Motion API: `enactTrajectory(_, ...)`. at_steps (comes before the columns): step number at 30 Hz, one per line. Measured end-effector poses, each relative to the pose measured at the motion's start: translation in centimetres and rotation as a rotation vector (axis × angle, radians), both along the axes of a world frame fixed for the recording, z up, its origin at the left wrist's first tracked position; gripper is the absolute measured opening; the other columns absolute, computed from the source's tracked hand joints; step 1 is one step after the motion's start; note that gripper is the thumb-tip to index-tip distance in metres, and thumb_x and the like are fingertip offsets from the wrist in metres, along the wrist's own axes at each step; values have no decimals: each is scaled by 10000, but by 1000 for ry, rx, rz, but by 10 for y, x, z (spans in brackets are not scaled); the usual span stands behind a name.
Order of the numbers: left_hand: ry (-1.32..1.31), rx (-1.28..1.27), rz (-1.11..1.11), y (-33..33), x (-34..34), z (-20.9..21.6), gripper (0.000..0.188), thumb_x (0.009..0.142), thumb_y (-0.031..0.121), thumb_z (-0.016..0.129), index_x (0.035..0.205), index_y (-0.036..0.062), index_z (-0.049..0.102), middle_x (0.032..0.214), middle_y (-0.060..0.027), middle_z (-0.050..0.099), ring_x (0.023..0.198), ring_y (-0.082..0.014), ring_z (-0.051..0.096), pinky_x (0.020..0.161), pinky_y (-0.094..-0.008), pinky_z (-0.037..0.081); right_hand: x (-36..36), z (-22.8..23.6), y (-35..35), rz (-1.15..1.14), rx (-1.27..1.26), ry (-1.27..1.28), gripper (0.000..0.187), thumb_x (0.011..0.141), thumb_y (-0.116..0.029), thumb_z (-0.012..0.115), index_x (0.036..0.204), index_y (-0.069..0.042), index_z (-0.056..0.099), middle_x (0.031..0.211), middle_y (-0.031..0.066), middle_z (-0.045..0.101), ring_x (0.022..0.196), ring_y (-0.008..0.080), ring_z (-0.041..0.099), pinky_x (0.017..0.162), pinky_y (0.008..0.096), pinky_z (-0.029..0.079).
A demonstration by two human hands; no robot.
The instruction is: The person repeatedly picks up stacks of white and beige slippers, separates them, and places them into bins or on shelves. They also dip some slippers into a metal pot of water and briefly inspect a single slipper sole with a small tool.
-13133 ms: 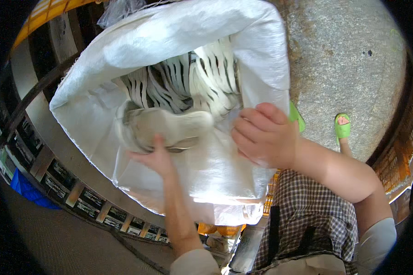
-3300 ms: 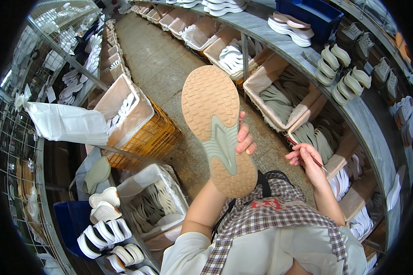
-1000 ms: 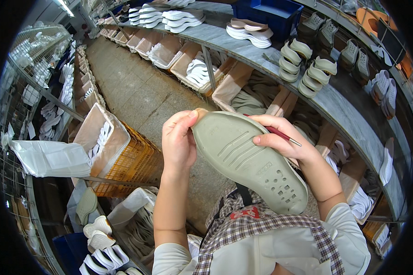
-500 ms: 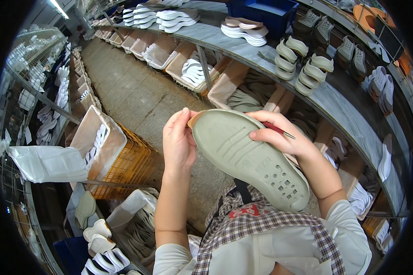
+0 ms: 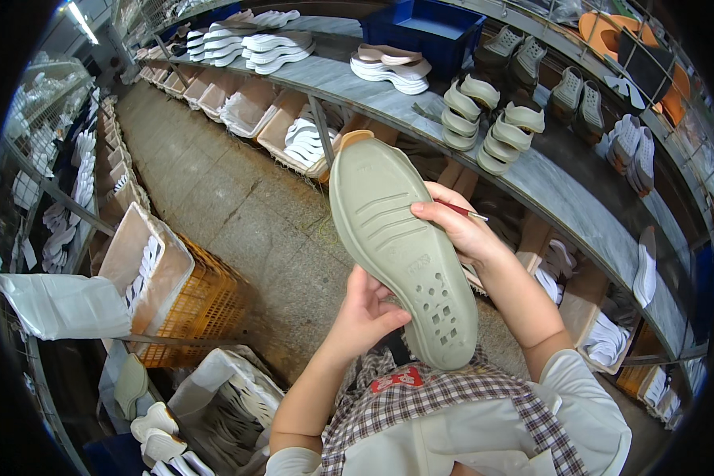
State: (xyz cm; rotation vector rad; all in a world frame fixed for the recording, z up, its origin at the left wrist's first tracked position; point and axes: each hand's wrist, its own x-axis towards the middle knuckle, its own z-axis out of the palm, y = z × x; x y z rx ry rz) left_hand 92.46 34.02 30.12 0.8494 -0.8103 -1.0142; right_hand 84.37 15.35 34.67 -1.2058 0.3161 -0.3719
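Note:
A large grey-green shoe sole [image 5: 397, 238] is held up before my chest, its inner face towards me, with grooves across the middle and a patch of holes at the lower end. An orange-tan piece [image 5: 355, 138] shows at its far tip. My right hand [image 5: 460, 226] grips the sole's right edge, thumb on the face. In that same hand a thin red tool [image 5: 462, 209] with a metal tip, like a pen or small brush, sticks out. My left hand [image 5: 369, 309] holds the lower left edge, thumb at the rim and fingers partly hidden behind.
At the right runs a long shelf [image 5: 325, 75] bearing stacked soles [image 5: 496, 131], several pairs of shoes [image 5: 571, 103] and a blue bin [image 5: 424, 32]. Lined crates of soles [image 5: 293, 139] stand beneath. To the left are a yellow crate [image 5: 206, 297] and a white-lined container [image 5: 230, 389].
The sole has turned more upright, its tip swinging up and away. My left hand has moved from the tip down to the lower left edge; my right hand keeps its grip. The view has shifted slightly.

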Motion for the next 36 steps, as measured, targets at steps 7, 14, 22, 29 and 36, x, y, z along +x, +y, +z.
enactTrajectory(7,-3,12,39,-3,-3,13,911,781,37,689,1454,75,76,1349,-148,401,1153,-234,490,881,-349,484,5,-16,3,-11,157,-21,246,893,-192,547,1071,-23,559,997,79,607,880,134,591,748,268,505)
enactTrajectory(14,126,105,125,-9,-6,12,846,822,39,637,1453,80,75,1321,-169,434,1021,-205,590,552,-221,541,16,-34,1,-6,275,21,209,887,-206,558,998,-29,564,940,76,606,815,138,601,702,275,513)
enactTrajectory(22,177,121,156,-14,-4,12,792,843,54,620,1438,63,97,1262,-201,460,988,-206,611,537,-233,576,23,-47,-1,18,416,110,198,883,-189,557,986,-20,561,915,108,625,787,179,630,697,317,534)
enactTrajectory(29,253,148,222,-14,-5,13,756,861,62,605,1430,61,108,1239,-180,476,978,-200,610,531,-229,577,25,-56,2,50,552,186,292,891,-219,546,1080,3,559,967,139,638,806,222,645,717,349,537)
enactTrajectory(36,366,231,168,-12,-15,2,618,945,288,470,1431,84,147,1296,-161,453,1119,-255,534,852,-380,520,34,-60,12,-56,513,173,295,914,-244,529,1092,-12,569,949,115,638,822,183,623,734,329,521)
